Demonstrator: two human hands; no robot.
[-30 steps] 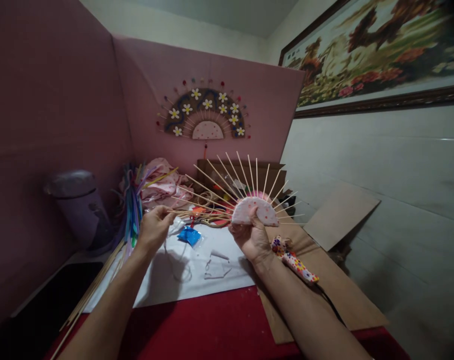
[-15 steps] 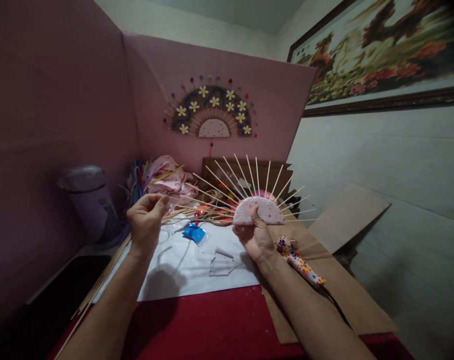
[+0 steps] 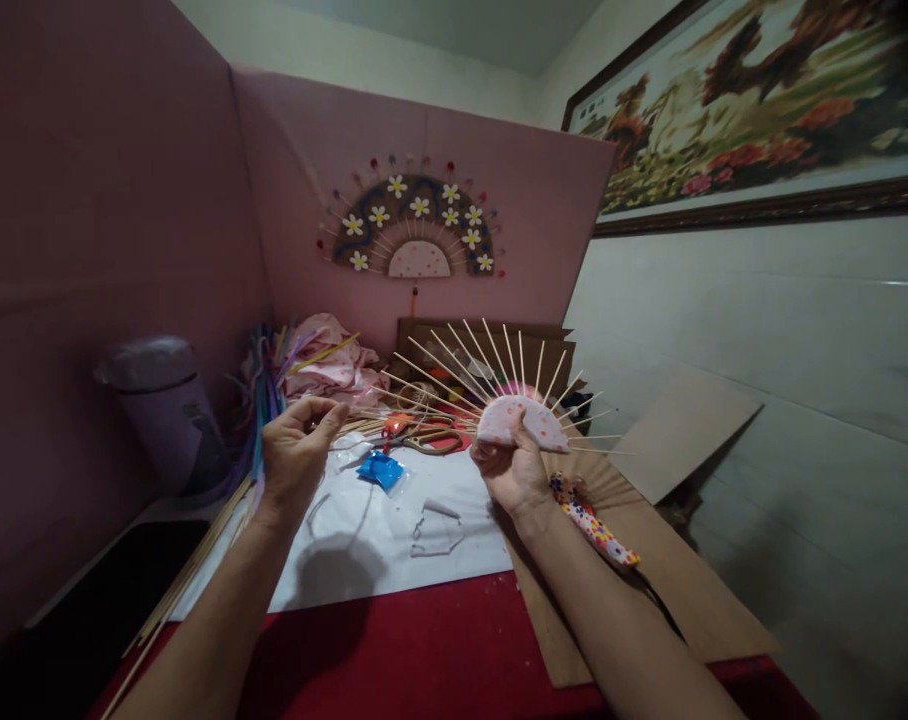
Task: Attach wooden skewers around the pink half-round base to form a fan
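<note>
My right hand [image 3: 520, 475] grips a half-round hand fan base [image 3: 506, 420] covered in white cloth with pink-red dots, thumb across its front. Thin pale sticks [image 3: 454, 372] radiate from its curved edge like fan ribs. To the left, my left hand [image 3: 298, 452] is raised with thumb and forefinger close together, near the tip of the lowest left stick. Whether it pinches that stick or something small is too fine to make out. A finished fan [image 3: 419, 260] with a brown band and white flowers hangs on the pink panel behind.
Scissors [image 3: 437, 440], a blue packet [image 3: 381, 470] and white paper [image 3: 334, 580] lie on the red-covered table. A cardboard sheet [image 3: 694, 590] bears a flower-patterned cloth-covered object [image 3: 600, 535] with a cord. At left stand a lilac container [image 3: 173, 430] and bundled sticks [image 3: 191, 560].
The fan base in my right hand has tilted slightly, its right end lower. My left hand has shifted a little, fingers still close together. The whole view has moved slightly.
</note>
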